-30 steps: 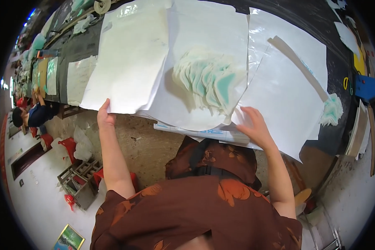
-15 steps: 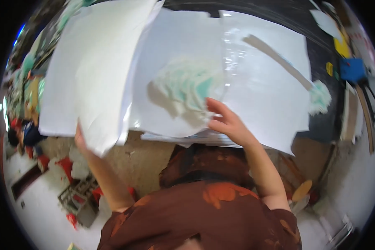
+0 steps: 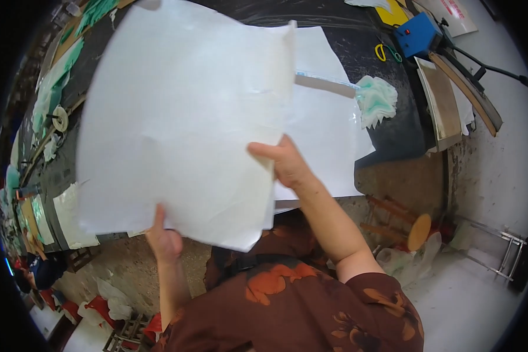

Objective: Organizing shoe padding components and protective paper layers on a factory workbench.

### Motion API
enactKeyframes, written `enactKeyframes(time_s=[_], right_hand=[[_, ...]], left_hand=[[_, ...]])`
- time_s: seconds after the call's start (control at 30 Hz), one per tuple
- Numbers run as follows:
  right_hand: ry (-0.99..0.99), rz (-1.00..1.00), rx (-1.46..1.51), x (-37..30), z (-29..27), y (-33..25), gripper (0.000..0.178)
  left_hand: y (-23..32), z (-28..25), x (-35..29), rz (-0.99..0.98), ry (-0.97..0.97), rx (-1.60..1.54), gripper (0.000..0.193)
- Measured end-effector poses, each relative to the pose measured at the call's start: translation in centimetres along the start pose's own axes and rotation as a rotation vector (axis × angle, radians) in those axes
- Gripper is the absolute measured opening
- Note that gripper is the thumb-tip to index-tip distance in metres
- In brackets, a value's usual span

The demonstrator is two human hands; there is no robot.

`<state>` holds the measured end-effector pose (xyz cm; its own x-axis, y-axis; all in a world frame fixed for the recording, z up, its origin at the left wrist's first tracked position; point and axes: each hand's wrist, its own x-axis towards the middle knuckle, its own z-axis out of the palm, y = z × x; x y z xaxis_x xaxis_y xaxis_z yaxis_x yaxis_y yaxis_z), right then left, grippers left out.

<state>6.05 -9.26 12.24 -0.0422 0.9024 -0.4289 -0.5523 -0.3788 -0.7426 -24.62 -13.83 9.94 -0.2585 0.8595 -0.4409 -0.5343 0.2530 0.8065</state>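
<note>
Centrally, white sheet: big, held in both hands over the middle of the surface; lower right corner overhangs the near edge, right side curls up toward the far end. What lies beneath it is hidden.
Right hand: on the sheet's right edge; thumb on the upper face, other fingers behind and out of sight; looks like a pinch on the paper.
Left hand: at the lower edge; one digit laid over the face, the rest tucked below; seems to pinch the edge, grip partly hidden.
Step in hand: two-handed handling of the loose sheet, I judge.
Next move: calls for both edges held evenly, so the limp paper does not crease.
Lower sheet: also white, flat, partly covered, right of the held one.
Strip: greyish, across the lower sheet, reaching toward the bundle.
Bundle: green-and-white, ruffled, beside the lower sheet.
Scissors: yellow and green handles, beyond the bundle.
Machine: blue, far right.
</note>
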Motion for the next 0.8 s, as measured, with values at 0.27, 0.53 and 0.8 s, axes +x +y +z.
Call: enactKeyframes(time_s=[0.27,0.53,0.8], right_hand=[[0.389,0.073,-0.494,-3.9,-21.4,-1.3,0.051],[0.706,0.156,-1.034,-3.3,-29.5,0.6,0.067],[0.557,-0.120,-0.790,0.6,-28.5,-2.5,0.049]], left_hand=[[-9.7,6.0,-3.7,-0.596,-0.275,0.336,0.044],[-12.9,7.8,-5.0,-0.591,-0.265,0.819,0.031],[-15.3,7.9,-5.7,-0.535,-0.281,1.067,0.036]])
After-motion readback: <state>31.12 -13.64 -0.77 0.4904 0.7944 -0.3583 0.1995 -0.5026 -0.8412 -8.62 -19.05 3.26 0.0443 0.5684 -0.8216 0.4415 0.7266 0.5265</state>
